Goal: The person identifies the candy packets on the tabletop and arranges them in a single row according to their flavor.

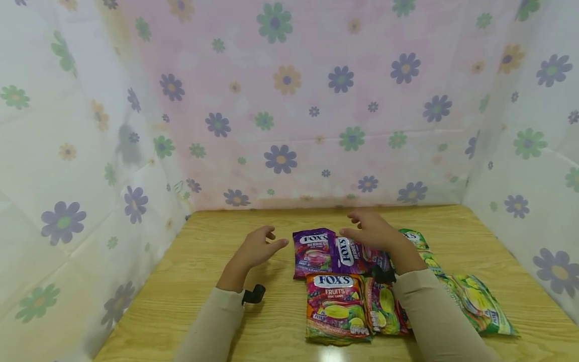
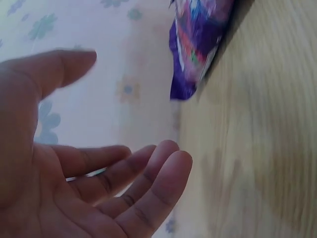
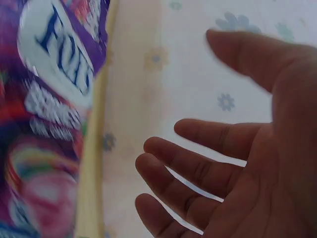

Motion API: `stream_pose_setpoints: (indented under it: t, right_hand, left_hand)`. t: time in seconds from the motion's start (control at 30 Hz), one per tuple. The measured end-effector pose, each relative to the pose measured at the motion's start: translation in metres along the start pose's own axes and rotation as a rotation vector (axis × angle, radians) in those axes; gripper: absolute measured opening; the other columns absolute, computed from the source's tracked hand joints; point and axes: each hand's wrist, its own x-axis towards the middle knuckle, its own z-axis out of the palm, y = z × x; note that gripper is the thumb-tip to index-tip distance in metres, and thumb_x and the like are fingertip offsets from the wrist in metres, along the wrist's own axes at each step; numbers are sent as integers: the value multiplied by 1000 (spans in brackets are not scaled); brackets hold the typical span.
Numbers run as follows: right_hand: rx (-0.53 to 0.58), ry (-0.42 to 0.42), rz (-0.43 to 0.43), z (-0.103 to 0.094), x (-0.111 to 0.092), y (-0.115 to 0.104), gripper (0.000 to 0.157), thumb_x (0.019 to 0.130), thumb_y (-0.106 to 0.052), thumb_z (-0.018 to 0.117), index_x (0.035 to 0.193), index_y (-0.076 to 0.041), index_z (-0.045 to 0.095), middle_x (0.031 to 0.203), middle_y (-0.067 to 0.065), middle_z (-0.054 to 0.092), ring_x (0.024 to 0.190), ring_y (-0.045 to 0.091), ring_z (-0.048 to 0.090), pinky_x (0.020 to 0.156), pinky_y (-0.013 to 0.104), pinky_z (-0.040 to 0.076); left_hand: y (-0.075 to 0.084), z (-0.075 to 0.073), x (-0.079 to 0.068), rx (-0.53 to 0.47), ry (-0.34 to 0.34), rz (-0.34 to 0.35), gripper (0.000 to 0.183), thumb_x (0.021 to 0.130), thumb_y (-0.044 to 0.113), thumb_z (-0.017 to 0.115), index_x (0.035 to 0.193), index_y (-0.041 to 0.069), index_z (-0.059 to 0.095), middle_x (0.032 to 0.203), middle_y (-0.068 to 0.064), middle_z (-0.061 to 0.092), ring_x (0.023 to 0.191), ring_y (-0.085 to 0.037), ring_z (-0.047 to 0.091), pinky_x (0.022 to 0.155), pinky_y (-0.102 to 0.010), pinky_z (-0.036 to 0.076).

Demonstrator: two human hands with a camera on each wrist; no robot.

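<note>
My left hand point(image 1: 260, 247) hovers over the table, left of a purple Fox's Berries candy bag point(image 1: 313, 255). Its fingers are loosely bent with nothing between them, and in the left wrist view the same hand point(image 2: 94, 173) shows its palm, apart from a purple bag point(image 2: 198, 44). Over a second, sideways purple Berries bag point(image 1: 355, 255) is my right hand point(image 1: 375, 232), partly covering it. The right wrist view shows this hand point(image 3: 223, 148) holding nothing, thumb spread from the fingers, with a purple Berries bag point(image 3: 44, 124) to its left.
Nearer on the wooden table point(image 1: 167, 311) lies an orange Fox's Fruits bag point(image 1: 335, 309), with another Fruits bag point(image 1: 382, 306) beside it, partly behind my right sleeve point(image 1: 439, 311). Green bags point(image 1: 481, 304) lie at the right. Flowered cloth point(image 1: 316, 105) encloses the back and sides.
</note>
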Motion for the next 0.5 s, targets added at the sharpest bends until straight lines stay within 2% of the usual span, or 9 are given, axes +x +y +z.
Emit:
stream_pose_setpoints:
  t: [0.13, 0.2, 0.33, 0.5]
  right_hand:
    - [16, -13, 100, 13, 5, -4, 66, 100, -43, 66, 149, -2, 51, 141, 24, 60, 125, 43, 61, 103, 60, 52]
    - [29, -16, 135, 19, 7, -8, 65, 100, -43, 66, 148, -2, 52, 140, 23, 61, 123, 42, 62, 101, 59, 53]
    - [56, -18, 189, 33, 8, -15, 65, 99, -42, 67, 147, 0, 53, 142, 23, 60, 125, 42, 61, 102, 58, 54]
    - [68, -7, 185, 49, 9, -24, 58, 98, -36, 70, 142, 0, 59, 141, 21, 62, 124, 39, 63, 102, 56, 54]
  left_hand:
    - [4, 8, 1, -106, -22, -33, 78, 98, 50, 67, 153, -1, 45, 134, -17, 63, 89, -26, 73, 78, -41, 63]
    - [5, 13, 2, -165, -36, -53, 74, 99, 45, 68, 151, -3, 47, 132, -19, 62, 87, -26, 73, 73, -38, 64]
    - [6, 22, 2, -264, -69, -108, 67, 100, 39, 68, 148, -4, 49, 130, -20, 63, 92, -25, 72, 75, -36, 64]
    - [4, 28, 5, -329, -95, -163, 64, 99, 38, 69, 143, -5, 52, 119, -17, 69, 89, -22, 73, 80, -37, 64]
